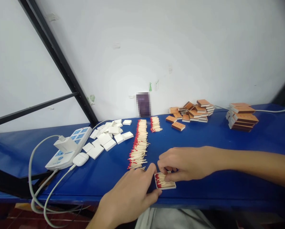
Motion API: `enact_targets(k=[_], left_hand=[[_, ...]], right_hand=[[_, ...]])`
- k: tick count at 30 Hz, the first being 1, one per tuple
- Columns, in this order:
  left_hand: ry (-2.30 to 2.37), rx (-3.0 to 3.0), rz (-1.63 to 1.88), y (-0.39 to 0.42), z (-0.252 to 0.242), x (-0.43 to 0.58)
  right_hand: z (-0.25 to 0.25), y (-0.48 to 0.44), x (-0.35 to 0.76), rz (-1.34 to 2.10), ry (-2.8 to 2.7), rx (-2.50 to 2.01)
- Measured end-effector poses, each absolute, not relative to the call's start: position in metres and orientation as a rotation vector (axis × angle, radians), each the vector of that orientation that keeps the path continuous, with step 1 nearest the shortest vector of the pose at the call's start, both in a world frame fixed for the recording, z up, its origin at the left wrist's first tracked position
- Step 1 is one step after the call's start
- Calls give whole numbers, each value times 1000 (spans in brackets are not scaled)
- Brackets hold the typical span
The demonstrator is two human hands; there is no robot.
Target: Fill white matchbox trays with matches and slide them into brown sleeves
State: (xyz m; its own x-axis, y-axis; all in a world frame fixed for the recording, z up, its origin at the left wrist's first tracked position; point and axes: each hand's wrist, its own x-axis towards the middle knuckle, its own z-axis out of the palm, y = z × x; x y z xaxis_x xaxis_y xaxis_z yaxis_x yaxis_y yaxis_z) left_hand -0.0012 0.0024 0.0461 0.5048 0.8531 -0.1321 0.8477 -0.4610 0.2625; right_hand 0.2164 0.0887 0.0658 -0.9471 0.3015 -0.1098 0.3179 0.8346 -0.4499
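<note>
Where the loose match row (139, 143) ends beside the left hand (130, 192), a brushing knuckle could scatter it. Left thumb and forefinger clamp the tray (169, 188) near the blue table's (211, 190) front edge; slack could let it skid. Right hand (179, 163) on the tray's matches (160, 181); pinching or pressing, cannot tell. Uneven pressure could cross them.
</note>
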Motion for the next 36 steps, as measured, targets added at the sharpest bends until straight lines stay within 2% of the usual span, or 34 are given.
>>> enact_targets(k=[10, 15, 20, 30, 36], left_hand=[[1400, 2556, 133, 5, 37, -4], [1488, 2515, 492, -4, 10, 0], [1383, 2530, 813, -10, -7, 1], [1401, 2503, 1039, -15, -9, -6], [1463, 2571, 1062, -19, -20, -14]], right_hand=[[59, 80, 216, -610, 3085, 500], [57, 81, 214, -611, 3087, 500], [55, 83, 215, -644, 3064, 496], [52, 86, 219, -616, 3093, 385], [51, 81, 218, -567, 3128, 357]])
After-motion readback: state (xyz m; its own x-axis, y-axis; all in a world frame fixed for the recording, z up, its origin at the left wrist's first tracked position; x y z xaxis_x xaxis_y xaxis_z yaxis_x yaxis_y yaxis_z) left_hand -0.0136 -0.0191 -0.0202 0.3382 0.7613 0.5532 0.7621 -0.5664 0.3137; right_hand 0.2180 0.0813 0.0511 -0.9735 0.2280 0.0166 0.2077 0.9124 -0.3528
